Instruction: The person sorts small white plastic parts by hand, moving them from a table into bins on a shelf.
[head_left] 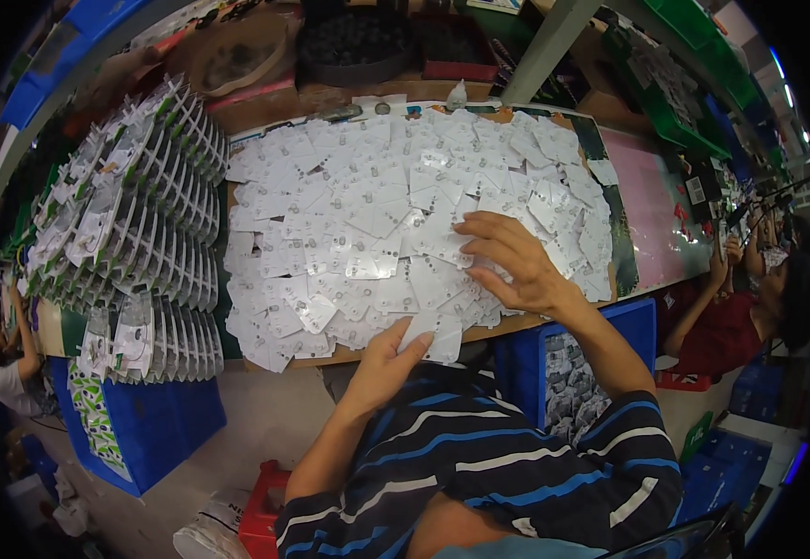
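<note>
Near the front edge of the table, my left hand (388, 365) pinches a white card (444, 337) between thumb and fingers. The card has a small clear piece on it. My right hand (518, 265) hovers over the middle right of the spread, its fingers apart and bent, with nothing visible in them. Its fingertips are close to the white cards (358, 210) beneath; whether they touch I cannot tell. These cards overlap in a broad layer over the table, many bearing a small clear or grey piece and tiny dark dots.
At left stand tall stacks of white ribbed pieces (135, 224) above a blue bin (181, 433). A blue crate (628, 340) with packed items is by my right arm. Round trays (353, 70) line the back, near a grey post (549, 51). Another person (731, 321) sits at right.
</note>
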Available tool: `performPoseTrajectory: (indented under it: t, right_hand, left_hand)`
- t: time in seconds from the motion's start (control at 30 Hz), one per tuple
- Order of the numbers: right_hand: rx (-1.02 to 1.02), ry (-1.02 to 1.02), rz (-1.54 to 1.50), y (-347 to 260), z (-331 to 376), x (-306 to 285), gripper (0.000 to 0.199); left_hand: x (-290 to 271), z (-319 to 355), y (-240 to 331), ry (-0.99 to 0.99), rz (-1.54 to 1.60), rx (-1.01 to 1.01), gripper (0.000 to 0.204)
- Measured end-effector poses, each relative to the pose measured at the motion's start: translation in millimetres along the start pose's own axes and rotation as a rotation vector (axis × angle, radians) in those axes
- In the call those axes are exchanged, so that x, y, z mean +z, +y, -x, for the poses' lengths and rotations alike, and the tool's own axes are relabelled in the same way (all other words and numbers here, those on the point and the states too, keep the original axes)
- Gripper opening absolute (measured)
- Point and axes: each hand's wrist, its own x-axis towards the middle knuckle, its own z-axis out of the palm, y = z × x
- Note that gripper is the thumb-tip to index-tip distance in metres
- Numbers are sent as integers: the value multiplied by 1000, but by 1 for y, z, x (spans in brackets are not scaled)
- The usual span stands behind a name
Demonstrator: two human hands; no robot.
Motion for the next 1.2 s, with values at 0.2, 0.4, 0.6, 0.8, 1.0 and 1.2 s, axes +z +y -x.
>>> performPoseTrajectory:
  t: [0.2, 0.4, 0.6, 0.8, 1.0, 1.2]
  right_hand:
    - [455, -216, -557, -55, 10, 1, 37]
    - [600, -225, -716, -49, 0, 7, 30]
    - [897, -34, -955, -37, -28, 28, 26]
    - [635, -32, -328, -38, -18, 35, 29]
    - [731, -91, -435, -30, -36, 2, 21]
    - [264, 118, -209, -48, -122, -96, 23]
  left_hand:
    - [20, 12, 13, 97, 147, -4, 26]
    - [24, 17, 21, 184, 343, 154, 31]
    - [15, 29, 19, 189, 330, 211, 38]
    - [11, 40, 16, 96, 272, 173, 34]
    - [3, 35, 13, 50, 190, 92, 26]
    - [8, 38, 8, -105, 104, 135, 26]
